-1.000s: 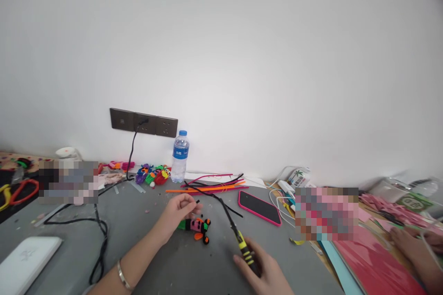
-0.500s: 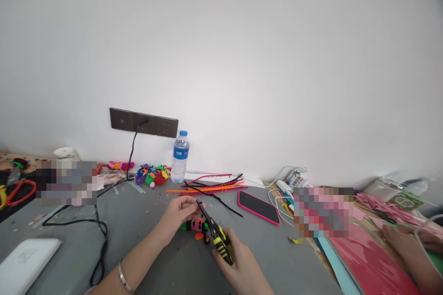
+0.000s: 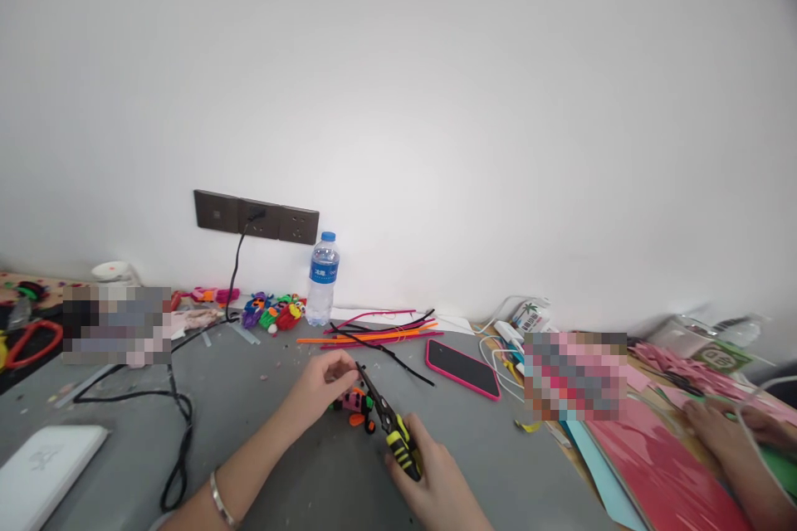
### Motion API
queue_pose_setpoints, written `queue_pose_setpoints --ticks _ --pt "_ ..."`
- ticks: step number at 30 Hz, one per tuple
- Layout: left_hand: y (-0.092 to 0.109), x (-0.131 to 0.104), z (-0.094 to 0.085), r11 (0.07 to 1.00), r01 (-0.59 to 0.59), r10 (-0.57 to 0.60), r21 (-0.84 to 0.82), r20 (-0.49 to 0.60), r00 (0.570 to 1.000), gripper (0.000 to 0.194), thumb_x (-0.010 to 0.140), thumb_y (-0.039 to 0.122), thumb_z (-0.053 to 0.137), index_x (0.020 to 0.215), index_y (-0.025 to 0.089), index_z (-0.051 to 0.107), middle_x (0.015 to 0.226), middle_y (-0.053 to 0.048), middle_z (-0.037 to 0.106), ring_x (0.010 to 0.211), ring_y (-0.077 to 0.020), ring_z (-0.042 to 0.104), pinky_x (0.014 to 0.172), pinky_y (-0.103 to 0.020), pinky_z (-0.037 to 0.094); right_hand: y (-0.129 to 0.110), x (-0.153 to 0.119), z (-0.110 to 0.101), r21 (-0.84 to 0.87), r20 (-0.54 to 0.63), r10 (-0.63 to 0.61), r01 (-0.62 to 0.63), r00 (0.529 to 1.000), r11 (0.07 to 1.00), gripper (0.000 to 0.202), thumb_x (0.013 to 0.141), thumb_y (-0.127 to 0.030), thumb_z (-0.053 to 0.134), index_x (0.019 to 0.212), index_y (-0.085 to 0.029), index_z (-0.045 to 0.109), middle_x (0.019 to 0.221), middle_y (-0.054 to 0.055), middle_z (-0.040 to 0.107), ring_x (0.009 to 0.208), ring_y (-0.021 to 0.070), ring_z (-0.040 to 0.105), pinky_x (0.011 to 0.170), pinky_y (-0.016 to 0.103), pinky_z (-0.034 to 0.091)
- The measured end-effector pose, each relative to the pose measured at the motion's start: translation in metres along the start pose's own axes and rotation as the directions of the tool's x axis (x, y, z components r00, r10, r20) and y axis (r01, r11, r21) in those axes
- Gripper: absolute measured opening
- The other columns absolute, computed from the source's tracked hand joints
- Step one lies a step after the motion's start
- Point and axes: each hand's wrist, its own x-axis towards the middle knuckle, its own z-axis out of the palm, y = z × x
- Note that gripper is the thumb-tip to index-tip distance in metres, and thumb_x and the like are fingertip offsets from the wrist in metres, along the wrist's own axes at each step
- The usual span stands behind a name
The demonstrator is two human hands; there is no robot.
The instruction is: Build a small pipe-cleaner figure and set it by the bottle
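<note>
My right hand (image 3: 429, 469) is wrapped round the yellow and black handles of a pair of pliers (image 3: 398, 440), whose dark jaws point up and left. The jaw tips are beside the fingertips of my left hand (image 3: 327, 382), which are pinched together; what they hold is too small to make out. Just below those fingers, a small pink, black, green and orange fuzzy figure (image 3: 354, 401) is on the grey table (image 3: 299, 473), partly hidden by my left hand and the pliers.
Orange, black and magenta pipe cleaners (image 3: 386, 336) lie behind my hands, near a water bottle (image 3: 322, 282). A phone (image 3: 462, 368) is to their right. Black cable (image 3: 180, 431) and a white box (image 3: 50, 473) lie left. At far right are another person's hands (image 3: 728, 440).
The view has shifted slightly. Both hands keep nearly the same pose, with the pliers still in my right hand and their tips near my left fingertips.
</note>
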Motion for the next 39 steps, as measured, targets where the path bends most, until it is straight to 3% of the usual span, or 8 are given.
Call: queue_pose_setpoints --ticks 4,10,16,24,29,33,36,39 --pt "0.01 -0.004 -0.002 0.905 -0.131 0.149 0.405 -0.013 0.989 0.021 0.085 0.029 0.048 0.068 0.02 0.057 0.07 0.0 0.06 0.066 -0.0159 0.054 0.061 -0.026 0.039 -0.005 0.001 -0.006 -0.035 0.079 0.047 -0.045 0.996 0.998 0.008 0.077 -0.019 0.048 0.08 -0.024 0.043 0.067 -0.001 0.059 0.06 0.0168 0.055 0.054 0.022 0.03" --pt "0.01 -0.006 -0.002 0.787 -0.14 0.18 0.601 -0.006 0.984 0.023 0.085 0.024 0.047 0.065 0.022 0.056 0.073 -0.003 0.061 0.075 -0.0215 0.056 0.07 -0.031 0.04 -0.018 0.007 -0.017 -0.123 0.159 0.089 -0.07 0.983 0.99 0.007 0.074 -0.017 0.047 0.076 -0.023 0.044 0.07 0.001 0.059 0.064 0.0181 0.054 0.056 0.024 0.028" --pt "0.003 -0.005 -0.001 0.734 -0.146 0.208 0.663 -0.014 0.978 0.022 0.085 0.022 0.046 0.068 0.023 0.059 0.073 -0.003 0.061 0.076 -0.0226 0.055 0.081 -0.037 0.041 -0.018 0.009 -0.018 -0.131 0.19 0.098 -0.073 0.977 0.989 0.007 0.076 -0.016 0.046 0.079 -0.022 0.047 0.073 0.003 0.061 0.066 0.0189 0.055 0.056 0.024 0.028" --pt "0.001 -0.005 -0.002 0.71 -0.16 0.218 0.686 0.002 0.976 0.02 0.085 0.021 0.046 0.07 0.023 0.06 0.074 -0.003 0.062 0.075 -0.022 0.054 0.079 -0.037 0.041 -0.019 0.009 -0.009 -0.17 0.158 0.149 -0.122 0.976 0.978 0.014 0.075 -0.012 0.046 0.084 -0.02 0.052 0.073 0.005 0.062 0.068 0.0211 0.058 0.056 0.025 0.028" --pt "0.001 -0.003 -0.005 0.711 -0.144 0.207 0.688 -0.009 0.978 0.019 0.083 0.021 0.048 0.069 0.023 0.061 0.075 -0.003 0.064 0.078 -0.0233 0.056 0.074 -0.034 0.041 -0.021 0.003 -0.013 -0.096 0.167 0.145 -0.131 0.975 0.987 0.012 0.074 -0.016 0.045 0.083 -0.021 0.052 0.077 0.004 0.065 0.07 0.0203 0.057 0.059 0.025 0.032" --pt "-0.003 -0.001 -0.01 0.746 -0.131 0.212 0.653 -0.046 0.976 0.018 0.083 0.024 0.05 0.073 0.023 0.064 0.078 -0.004 0.067 0.08 -0.0243 0.057 0.072 -0.034 0.041 -0.02 -0.004 -0.027 0.068 0.199 0.087 -0.102 0.976 0.992 0.018 0.076 -0.021 0.046 0.092 -0.022 0.054 0.086 0.003 0.066 0.079 0.0204 0.06 0.066 0.025 0.039" --pt "-0.005 0.0 -0.012 0.782 -0.123 0.2 0.611 -0.059 0.978 0.02 0.086 0.027 0.049 0.076 0.023 0.066 0.084 -0.005 0.069 0.083 -0.0243 0.058 0.074 -0.034 0.042 -0.004 -0.004 -0.039 0.08 0.126 0.114 -0.125 0.985 0.989 0.026 0.077 -0.027 0.049 0.102 -0.021 0.054 0.092 0.004 0.067 0.084 0.0221 0.061 0.073 0.028 0.043" --pt "-0.004 0.0 -0.011 0.798 -0.12 0.198 0.59 -0.069 0.978 0.02 0.086 0.028 0.049 0.078 0.023 0.067 0.086 -0.005 0.07 0.085 -0.0245 0.059 0.076 -0.035 0.043 0.029 0.0 -0.047 -0.065 -0.048 0.137 -0.14 0.989 0.988 0.034 0.074 -0.025 0.051 0.107 -0.019 0.057 0.101 0.008 0.063 0.091 0.0248 0.06 0.08 0.032 0.043"
